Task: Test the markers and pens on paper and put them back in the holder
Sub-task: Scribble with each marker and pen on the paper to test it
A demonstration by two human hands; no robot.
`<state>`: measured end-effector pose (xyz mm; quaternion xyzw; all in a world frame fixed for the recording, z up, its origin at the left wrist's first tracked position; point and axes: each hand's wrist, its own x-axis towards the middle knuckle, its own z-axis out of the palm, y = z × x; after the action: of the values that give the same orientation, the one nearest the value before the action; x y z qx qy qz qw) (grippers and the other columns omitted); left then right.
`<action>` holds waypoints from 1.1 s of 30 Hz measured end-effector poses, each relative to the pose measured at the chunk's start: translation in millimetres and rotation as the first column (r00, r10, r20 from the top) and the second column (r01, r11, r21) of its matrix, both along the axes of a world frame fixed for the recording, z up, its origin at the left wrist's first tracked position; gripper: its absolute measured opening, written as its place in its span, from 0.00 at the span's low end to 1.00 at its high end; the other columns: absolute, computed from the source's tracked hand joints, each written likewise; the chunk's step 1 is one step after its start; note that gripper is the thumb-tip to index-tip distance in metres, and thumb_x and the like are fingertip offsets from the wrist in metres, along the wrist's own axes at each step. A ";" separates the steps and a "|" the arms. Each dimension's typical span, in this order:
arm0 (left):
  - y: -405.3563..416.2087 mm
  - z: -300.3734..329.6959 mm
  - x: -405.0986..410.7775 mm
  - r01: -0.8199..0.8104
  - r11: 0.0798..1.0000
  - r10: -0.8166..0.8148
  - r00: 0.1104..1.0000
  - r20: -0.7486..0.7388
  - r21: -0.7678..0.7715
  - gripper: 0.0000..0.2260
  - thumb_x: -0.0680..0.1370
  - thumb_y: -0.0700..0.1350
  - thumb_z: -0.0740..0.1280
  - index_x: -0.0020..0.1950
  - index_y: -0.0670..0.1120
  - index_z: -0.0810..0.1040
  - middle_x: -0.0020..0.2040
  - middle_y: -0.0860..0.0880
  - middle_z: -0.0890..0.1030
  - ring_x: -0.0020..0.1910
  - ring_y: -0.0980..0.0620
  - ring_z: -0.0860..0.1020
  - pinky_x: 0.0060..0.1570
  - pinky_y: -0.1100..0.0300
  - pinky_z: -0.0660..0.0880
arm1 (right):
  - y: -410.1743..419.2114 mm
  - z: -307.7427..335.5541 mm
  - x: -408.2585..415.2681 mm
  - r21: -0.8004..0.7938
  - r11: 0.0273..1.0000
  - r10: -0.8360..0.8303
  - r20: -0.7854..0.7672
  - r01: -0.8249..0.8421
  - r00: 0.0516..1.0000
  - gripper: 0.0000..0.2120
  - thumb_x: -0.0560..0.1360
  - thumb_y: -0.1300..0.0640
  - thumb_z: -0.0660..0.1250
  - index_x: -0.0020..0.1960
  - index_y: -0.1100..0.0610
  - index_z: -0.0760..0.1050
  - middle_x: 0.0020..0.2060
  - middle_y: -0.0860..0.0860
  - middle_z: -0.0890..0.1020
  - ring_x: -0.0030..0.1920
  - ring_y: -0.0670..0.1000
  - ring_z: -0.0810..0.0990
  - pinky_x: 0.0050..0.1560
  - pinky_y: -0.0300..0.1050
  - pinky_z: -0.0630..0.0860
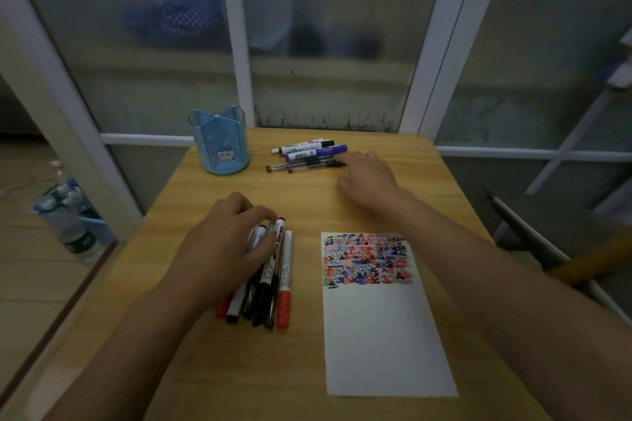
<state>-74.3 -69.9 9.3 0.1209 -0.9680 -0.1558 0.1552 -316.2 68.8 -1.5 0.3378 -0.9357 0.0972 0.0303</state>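
A blue pen holder (220, 143) stands at the table's far left and looks empty. Several markers and pens (309, 154) lie in a row to its right. My right hand (367, 178) rests beside their right ends, fingers relaxed, holding nothing. A second bundle of markers and pens (270, 280) lies in the near middle; my left hand (225, 243) covers its upper part, fingers curled round a white marker (257, 235). A red-capped marker (284, 278) lies at the bundle's right edge. White paper (379, 328), its top part covered with coloured scribbles, lies at the right.
The small wooden table (239, 369) stands against a white-framed glass partition (236, 44). Water bottles in a blue container (73, 215) are on the floor to the left. A chair part (533, 225) is at the right.
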 end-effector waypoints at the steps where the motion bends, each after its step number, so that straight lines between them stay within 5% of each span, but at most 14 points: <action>1: -1.6 0.3 -1.1 0.006 1.000 -0.006 1.000 -0.008 0.009 0.15 0.79 0.58 0.62 0.65 0.60 0.74 0.54 0.56 0.69 0.51 0.59 0.68 0.45 0.59 0.75 | -5.1 -1.1 -6.8 0.013 1.000 -0.011 -0.003 0.011 1.000 0.24 0.79 0.54 0.61 0.75 0.52 0.66 0.70 0.52 0.74 0.68 0.56 0.70 0.67 0.55 0.69; 15: -11.0 -2.6 -2.7 0.032 0.999 -0.031 0.999 -0.029 0.024 0.15 0.79 0.58 0.60 0.65 0.61 0.74 0.53 0.58 0.69 0.51 0.61 0.68 0.41 0.64 0.69 | -8.5 -4.4 -27.0 0.036 0.999 0.012 -0.015 -0.011 1.000 0.07 0.78 0.52 0.70 0.55 0.45 0.79 0.52 0.47 0.82 0.53 0.49 0.77 0.56 0.51 0.76; 21: 8.6 2.1 -4.0 0.075 0.995 -0.072 0.996 -0.050 0.067 0.17 0.80 0.55 0.61 0.69 0.61 0.70 0.55 0.58 0.70 0.56 0.59 0.69 0.47 0.63 0.69 | 39.0 23.1 29.1 -0.346 0.938 0.100 0.265 -0.002 0.959 0.07 0.79 0.54 0.69 0.56 0.49 0.77 0.47 0.44 0.81 0.45 0.44 0.80 0.47 0.42 0.78; 25: 37.4 6.4 -2.8 0.194 0.965 -0.186 0.981 -0.063 0.178 0.26 0.78 0.60 0.60 0.76 0.62 0.58 0.57 0.60 0.72 0.56 0.60 0.70 0.55 0.60 0.69 | 76.0 39.0 95.9 -0.571 0.815 0.268 0.521 0.098 0.810 0.05 0.78 0.60 0.69 0.53 0.55 0.77 0.45 0.51 0.85 0.44 0.49 0.86 0.44 0.44 0.82; 33: 80.4 7.4 -5.2 0.373 0.904 -0.383 0.924 0.006 0.209 0.25 0.81 0.49 0.63 0.76 0.62 0.59 0.57 0.55 0.78 0.49 0.59 0.76 0.52 0.56 0.76 | 105.2 14.7 155.1 -0.690 0.682 0.420 0.640 0.241 0.644 0.06 0.78 0.64 0.69 0.53 0.55 0.79 0.44 0.55 0.86 0.45 0.55 0.86 0.44 0.44 0.81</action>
<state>-79.5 10.5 16.7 -0.0502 -0.9553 -0.2784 0.0860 -161.1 174.0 13.3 0.2745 -0.7193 0.5917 -0.2388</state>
